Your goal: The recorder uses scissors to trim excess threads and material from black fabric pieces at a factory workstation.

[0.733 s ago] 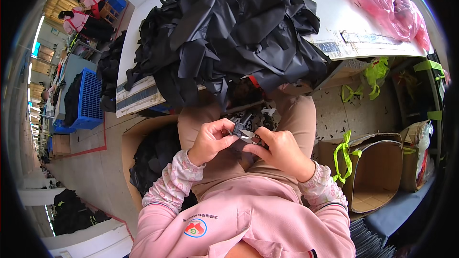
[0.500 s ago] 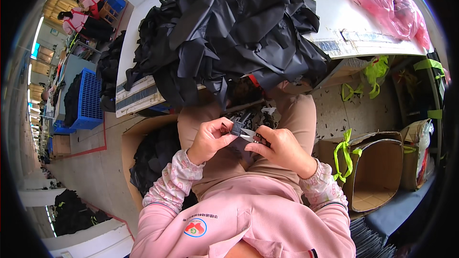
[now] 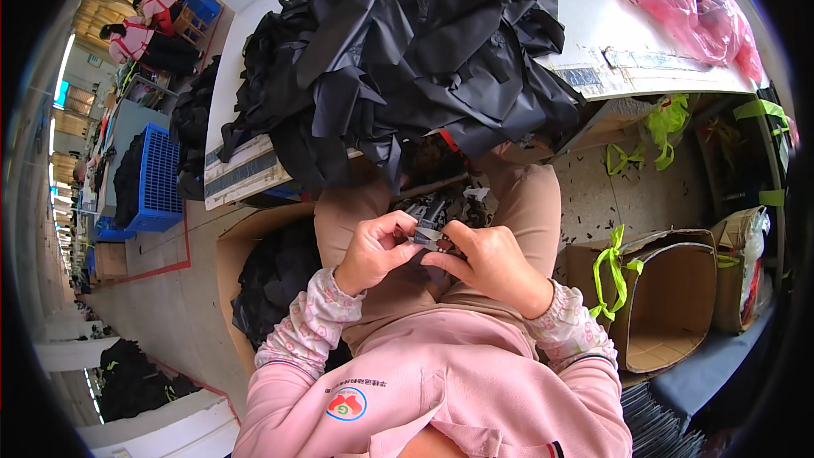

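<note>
White worktop (image 3: 585,25) is carrying a heap of black sheet pieces (image 3: 407,51), pink plastic (image 3: 699,13) lying at its far right; above the lap (image 3: 386,305), the left hand (image 3: 373,252) is holding a small black piece (image 3: 425,226), fingers clamped on it; the right hand (image 3: 493,263) is gripping metal snips (image 3: 431,237), fingers wrapped around them, the blades pointing toward that piece.

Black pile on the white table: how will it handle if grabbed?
The black pile is probably floppy: pieces droop over the white table edge. Its sheen suggests slick surfaces, so layers may slide. Loosely overlapped, pieces will likely come away separately.
</note>
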Available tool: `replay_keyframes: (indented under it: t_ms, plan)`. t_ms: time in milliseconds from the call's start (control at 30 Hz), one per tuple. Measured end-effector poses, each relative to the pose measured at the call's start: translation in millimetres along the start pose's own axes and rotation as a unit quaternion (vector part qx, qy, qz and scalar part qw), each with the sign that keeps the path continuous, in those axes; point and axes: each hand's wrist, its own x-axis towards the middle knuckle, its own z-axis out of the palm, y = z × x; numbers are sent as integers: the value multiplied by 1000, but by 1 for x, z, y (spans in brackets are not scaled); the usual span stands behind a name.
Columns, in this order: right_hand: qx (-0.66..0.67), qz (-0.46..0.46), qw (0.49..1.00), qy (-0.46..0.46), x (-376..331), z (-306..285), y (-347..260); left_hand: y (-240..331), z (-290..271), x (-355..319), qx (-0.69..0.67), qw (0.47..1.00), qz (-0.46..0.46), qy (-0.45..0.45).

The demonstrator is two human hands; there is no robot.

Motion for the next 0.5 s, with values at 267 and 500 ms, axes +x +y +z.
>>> replay_keyframes:
  t_ms: [267, 500]
  plan:
    - [-51, -21, 998, 10, -1, -1, -3, 3, 3, 0, -1, 1000, 6, -2]
    - [-13, 22, 998, 51, -7, -2, 6, 5, -4, 1, 56, 998, 20, 32]
